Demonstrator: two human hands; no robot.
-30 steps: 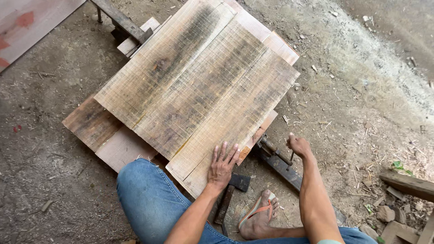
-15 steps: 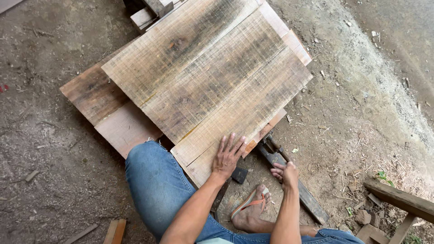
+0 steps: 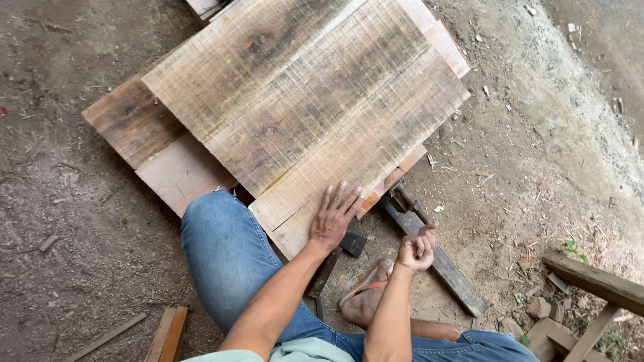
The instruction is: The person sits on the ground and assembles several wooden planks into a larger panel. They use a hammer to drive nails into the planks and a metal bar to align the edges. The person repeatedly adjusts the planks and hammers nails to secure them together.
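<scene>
left hand [image 3: 334, 220] flat on planks [image 3: 305, 114] (long axis upper-right); right hand [image 3: 416, 248] fisted

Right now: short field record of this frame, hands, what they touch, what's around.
left hand: flat, fingers spread, on near corner of top board
right hand: curled around metal bar clamp on the ground
boards: rough-sawn planks side by side, stacked on darker boards
posture: seated, jeans, sandalled foot by clamp
ground: dirt, wood scraps
</scene>
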